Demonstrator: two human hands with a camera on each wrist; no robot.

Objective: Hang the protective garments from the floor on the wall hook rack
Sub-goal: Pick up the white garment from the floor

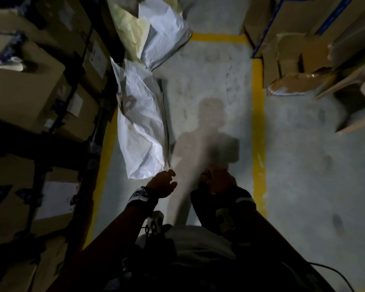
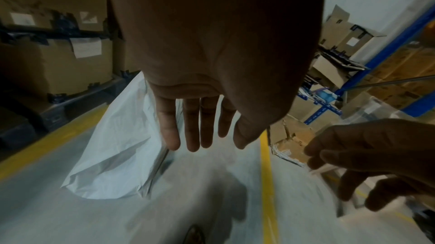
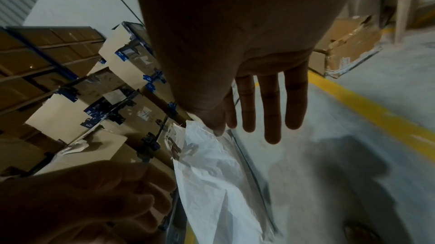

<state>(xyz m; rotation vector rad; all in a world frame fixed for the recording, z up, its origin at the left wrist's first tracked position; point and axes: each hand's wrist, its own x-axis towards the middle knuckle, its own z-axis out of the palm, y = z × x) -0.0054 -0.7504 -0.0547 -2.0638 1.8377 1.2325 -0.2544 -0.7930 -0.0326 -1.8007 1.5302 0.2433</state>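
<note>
Running between stacked boxes (image 1: pixel 23 85) on the left and torn boxes (image 1: pixel 299 64) on the right, the floor (image 1: pixel 209 81) carries yellow lines (image 1: pixel 258 114) and a person's shadow (image 1: pixel 209 133). A white garment (image 1: pixel 141 131) lies crumpled along the left line, with a second garment (image 1: pixel 156 34) farther up the aisle. Both hands reach out above the floor holding nothing, fingers straight and relaxed: the left hand (image 1: pixel 163 182) is just beside the near end of the white garment, the right hand (image 1: pixel 218 180) near it
</note>
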